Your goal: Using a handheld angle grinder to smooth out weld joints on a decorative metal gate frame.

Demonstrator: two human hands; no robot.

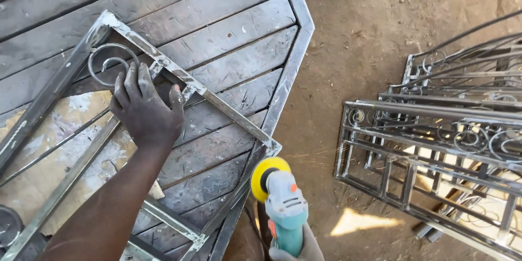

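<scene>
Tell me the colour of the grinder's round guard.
Yellow; the angle grinder body is teal and grey. The head view shows it.

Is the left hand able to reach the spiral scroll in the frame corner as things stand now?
Probably yes. The left hand lies flat on the metal frame, its fingertips right beside the spiral scroll, and nothing lies between them.
</scene>
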